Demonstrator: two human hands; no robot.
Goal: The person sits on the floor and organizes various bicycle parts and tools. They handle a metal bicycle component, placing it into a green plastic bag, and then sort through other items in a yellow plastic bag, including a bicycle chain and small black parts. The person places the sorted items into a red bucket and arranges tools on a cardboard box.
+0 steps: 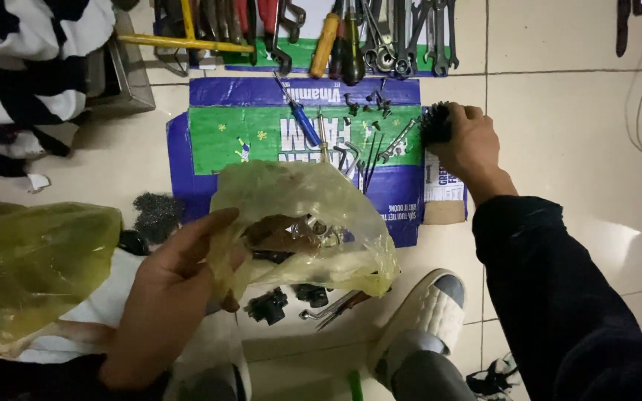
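Yellowish plastic bag [302,223] hung pinched by its rim in the left hand [169,297], fingers closed on the film so the mouth gaped over the floor and small dark parts showed inside. Right hand [469,141] was curled shut around a black bristly brush [435,123] at the far edge of the flattened cardboard sheet [224,137]. A blue-handled screwdriver [302,119] and loose screws lay spread there, within reach.

head cam | looks steeply down from above | close over hands, cardboard mat [232,134], tiled floor [574,148]
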